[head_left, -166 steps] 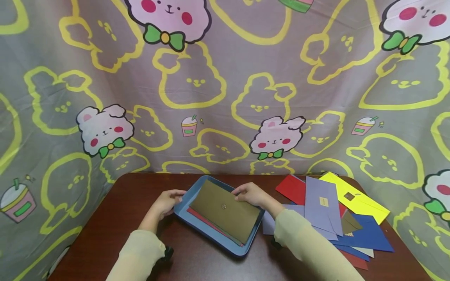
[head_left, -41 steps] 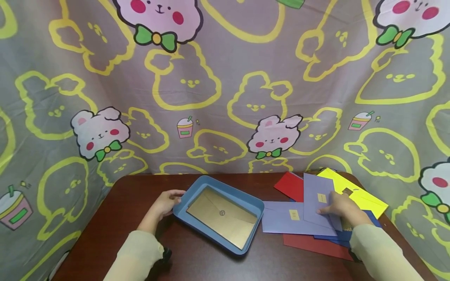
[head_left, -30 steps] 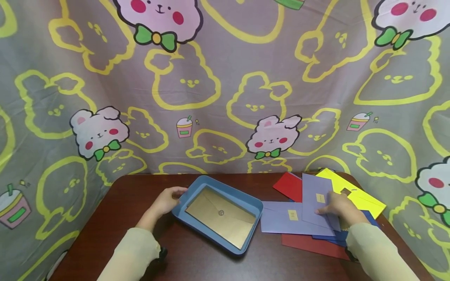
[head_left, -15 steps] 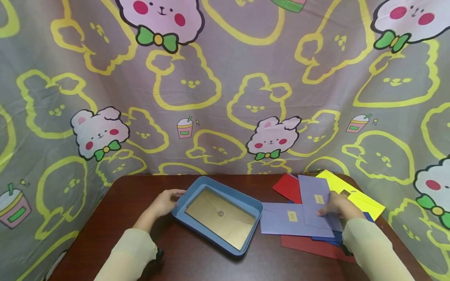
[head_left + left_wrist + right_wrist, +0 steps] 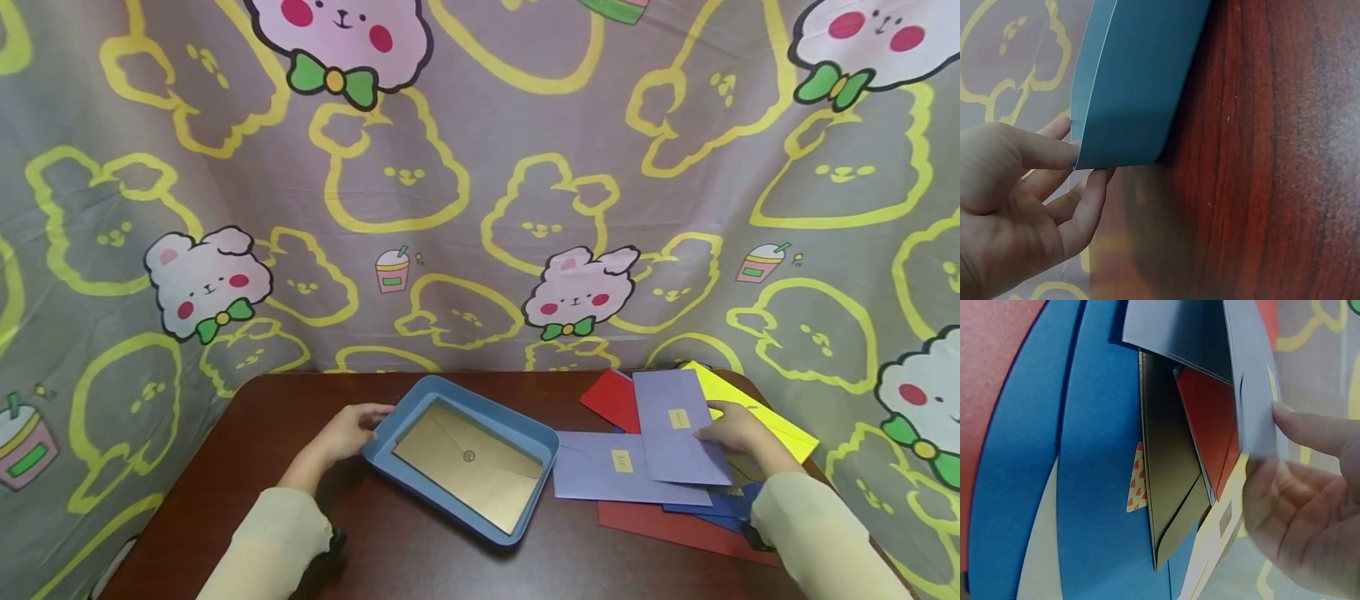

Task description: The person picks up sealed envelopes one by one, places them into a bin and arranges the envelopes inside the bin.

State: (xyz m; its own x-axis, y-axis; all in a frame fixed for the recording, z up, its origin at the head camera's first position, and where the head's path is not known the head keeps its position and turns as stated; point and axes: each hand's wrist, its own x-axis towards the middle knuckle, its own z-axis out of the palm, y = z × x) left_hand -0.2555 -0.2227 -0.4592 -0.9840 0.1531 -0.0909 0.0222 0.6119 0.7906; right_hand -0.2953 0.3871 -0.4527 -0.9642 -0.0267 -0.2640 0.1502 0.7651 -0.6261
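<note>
At the left corner of a blue tray point(image 5: 532, 433), my left hand point(image 5: 347, 432) holds the rim. In the left wrist view, one finger of the left hand point(image 5: 1029, 187) lies over the tray's edge point(image 5: 1129, 94) and others press from outside. A gold envelope point(image 5: 480, 475) with a round seal lies flat inside the tray. On the right, my right hand point(image 5: 738, 433) pinches the right edge of a lavender envelope point(image 5: 667, 404) between thumb and fingers. The right wrist view shows this lavender envelope point(image 5: 1257, 394) tilted up above the pile.
Around and beneath it are a second lavender envelope point(image 5: 592, 471), a bright red one point(image 5: 611, 400), a yellow one point(image 5: 780, 421), blue ones point(image 5: 708, 507), a brown one point(image 5: 1172, 444) and a dark red one point(image 5: 652, 525). A patterned cloth point(image 5: 480, 167) hangs behind the wooden table point(image 5: 420, 558).
My right hand has gone from the tray to the envelope pile and raised the upper lavender envelope's near right side. The tray's top envelope now lies squarer within the rim. My left hand stays.
</note>
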